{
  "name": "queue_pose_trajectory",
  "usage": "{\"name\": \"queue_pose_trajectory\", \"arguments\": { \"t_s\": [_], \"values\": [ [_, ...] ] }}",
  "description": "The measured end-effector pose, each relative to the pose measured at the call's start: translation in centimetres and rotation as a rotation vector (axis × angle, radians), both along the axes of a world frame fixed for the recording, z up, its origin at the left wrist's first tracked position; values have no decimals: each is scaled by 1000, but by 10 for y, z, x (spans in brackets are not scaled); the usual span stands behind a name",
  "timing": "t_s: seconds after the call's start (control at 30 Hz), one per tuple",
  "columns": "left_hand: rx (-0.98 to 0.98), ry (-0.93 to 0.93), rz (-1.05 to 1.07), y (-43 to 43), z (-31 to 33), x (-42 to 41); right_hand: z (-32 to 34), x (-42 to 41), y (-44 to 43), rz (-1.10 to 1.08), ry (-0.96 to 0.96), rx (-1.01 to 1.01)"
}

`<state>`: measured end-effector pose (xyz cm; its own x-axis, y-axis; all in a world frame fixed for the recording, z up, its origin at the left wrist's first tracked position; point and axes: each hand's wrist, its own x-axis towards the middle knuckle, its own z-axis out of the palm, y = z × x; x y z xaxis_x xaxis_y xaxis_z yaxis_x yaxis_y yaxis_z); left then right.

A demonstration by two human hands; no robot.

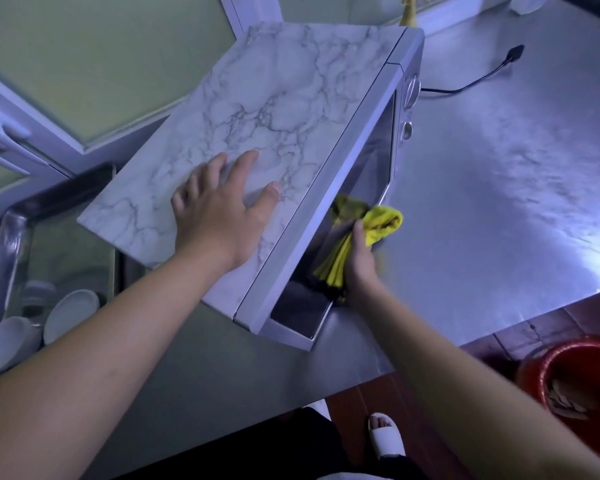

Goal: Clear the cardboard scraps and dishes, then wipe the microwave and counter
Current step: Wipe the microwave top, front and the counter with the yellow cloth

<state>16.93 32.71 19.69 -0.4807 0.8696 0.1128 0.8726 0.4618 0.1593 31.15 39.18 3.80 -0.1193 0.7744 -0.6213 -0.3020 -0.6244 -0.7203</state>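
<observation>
Two bare forearms reached up from the bottom of the view, above a foot in a white sandal on the floor. To the right, below the counter's near edge, a red bucket held what looked like cardboard scraps. To the left, white dishes lay in the sink. The right hand clutched a bunched yellow cloth against the lower part of the microwave door, with the cloth's tail hanging from the fist. The left hand lay flat with fingers spread on the marble-patterned top, holding nothing and seemingly bracing the box. The microwave sat askew at the left end of the steel counter, its front corner close to the near edge and its left side apparently over the sink's rim. Beyond it a black cord trailed loose toward the counter's far edge. The risk, as I judged it, was sliding. A hard push of the cloth, or too little weight from the bracing hand, could shove the microwave across the smooth steel toward the sink and the dishes.
</observation>
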Motion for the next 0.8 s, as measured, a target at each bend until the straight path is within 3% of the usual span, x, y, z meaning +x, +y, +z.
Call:
{"name": "queue_pose_trajectory", "arguments": {
  "t_s": [0.2, 0.3, 0.5, 0.7, 0.8],
  "values": [
    [-1, -3, 11, 1, 1, -1, 9, 2, -132, 181, 119, -262],
    [-1, -4, 13, 1, 3, 0, 19, 17, -148, 246, 243, -416],
    [20, -22, 14, -1, 6, 3, 28, 96, -143, 294, 438, -502],
    [12, -15, 16, 1, 7, 3, 21, 194, -103, 164, 304, -372],
    [15, -3, 14, 2, 5, 1, 28, 226, -67, 54, 88, -183]
  ]
}}
